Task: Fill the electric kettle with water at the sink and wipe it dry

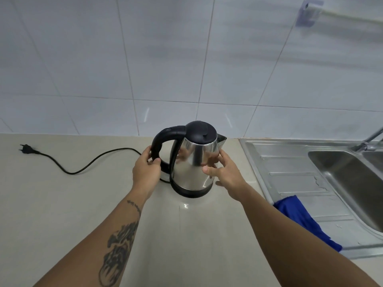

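Progress is close to nil: the kettle [193,160] stands upright on the bench [62,204] with its black lid shut, well short of the sink [339,175] on your right. Your left hand [148,166] is curled around the black handle, fingers wrapped behind it and thumb in front. Your right hand [224,172] is spread, with its fingertips resting against the steel side below the spout. That looks like a steadying touch rather than a grasp. The kettle appears to sit on its dark base, and the cord [83,162] trails off to the left with the plug [26,148] lying loose on the bench, so nothing is connected to the wall.

Everything is left for you to do. You need to lift the kettle off the base, carry it right to the basin, open the lid, and run water from the tap [371,139], which shows only at the frame edge. After that comes the drying. A blue cloth [300,216] lies draped over the drainboard's near edge, within easy reach. I'd judge it the likely wiping rag. Whether the kettle holds any water now, you cannot tell from here.
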`<state>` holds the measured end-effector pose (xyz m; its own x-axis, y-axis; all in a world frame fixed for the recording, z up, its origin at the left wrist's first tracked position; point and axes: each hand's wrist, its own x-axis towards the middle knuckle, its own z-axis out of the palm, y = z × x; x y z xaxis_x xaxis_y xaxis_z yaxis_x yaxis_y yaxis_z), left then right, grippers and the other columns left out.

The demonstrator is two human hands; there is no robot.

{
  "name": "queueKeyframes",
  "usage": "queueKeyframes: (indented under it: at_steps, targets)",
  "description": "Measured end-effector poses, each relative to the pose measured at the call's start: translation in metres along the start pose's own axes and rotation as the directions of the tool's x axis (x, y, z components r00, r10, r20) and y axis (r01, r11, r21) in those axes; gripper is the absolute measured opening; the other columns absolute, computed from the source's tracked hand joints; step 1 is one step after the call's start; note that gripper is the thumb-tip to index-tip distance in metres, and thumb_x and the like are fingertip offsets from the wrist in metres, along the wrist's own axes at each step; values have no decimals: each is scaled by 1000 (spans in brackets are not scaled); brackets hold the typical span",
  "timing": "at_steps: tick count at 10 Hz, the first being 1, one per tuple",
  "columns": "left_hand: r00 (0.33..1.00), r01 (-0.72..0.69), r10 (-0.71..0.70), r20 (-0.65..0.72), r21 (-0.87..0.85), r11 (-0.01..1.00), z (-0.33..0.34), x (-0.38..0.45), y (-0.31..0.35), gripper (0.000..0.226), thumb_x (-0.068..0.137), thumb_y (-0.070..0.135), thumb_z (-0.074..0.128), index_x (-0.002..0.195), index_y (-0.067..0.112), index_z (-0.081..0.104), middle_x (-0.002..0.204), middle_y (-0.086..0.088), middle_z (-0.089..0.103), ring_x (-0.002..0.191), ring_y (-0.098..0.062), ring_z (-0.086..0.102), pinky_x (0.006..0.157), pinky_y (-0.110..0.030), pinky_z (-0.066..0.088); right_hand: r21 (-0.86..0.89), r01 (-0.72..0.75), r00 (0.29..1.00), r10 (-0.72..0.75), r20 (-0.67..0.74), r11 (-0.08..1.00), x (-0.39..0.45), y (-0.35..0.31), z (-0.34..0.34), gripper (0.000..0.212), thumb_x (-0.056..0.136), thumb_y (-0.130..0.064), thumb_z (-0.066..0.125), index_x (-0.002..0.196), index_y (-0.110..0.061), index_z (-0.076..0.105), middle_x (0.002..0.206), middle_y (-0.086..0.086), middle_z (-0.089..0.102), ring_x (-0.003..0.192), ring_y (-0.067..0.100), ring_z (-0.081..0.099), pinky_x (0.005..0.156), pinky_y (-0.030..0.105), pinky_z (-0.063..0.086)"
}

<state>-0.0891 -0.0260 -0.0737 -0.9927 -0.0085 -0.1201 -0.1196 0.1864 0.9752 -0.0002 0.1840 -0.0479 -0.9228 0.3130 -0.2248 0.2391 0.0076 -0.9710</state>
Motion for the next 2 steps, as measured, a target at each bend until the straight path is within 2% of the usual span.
queueKeyframes:
  at_steps: [1, 2]
  targets:
    - [1000, -7, 8, -7, 144, 990, -5, -15, -2, 52, 95, 19, 52, 145, 28, 44, 129, 5, 55, 120, -19, 54, 101, -37, 44, -9, -97, 995, 96, -15, 995, -12, 12, -15, 102, 82, -17, 83, 162, -27, 21, 167, -2, 27, 146, 26, 40, 115, 51, 39]
    - [1000, 21, -20, -7, 300, 954, -10, -31, 1, 57, 94, 19, 51, 150, 22, 37, 152, -1, 42, 138, -23, 42, 112, -42, 37, -103, -106, 994, 102, -42, 989, -32, 14, -34, 96, 85, -23, 79, 162, -27, 22, 168, 1, 25, 149, 27, 34, 118, 51, 36]
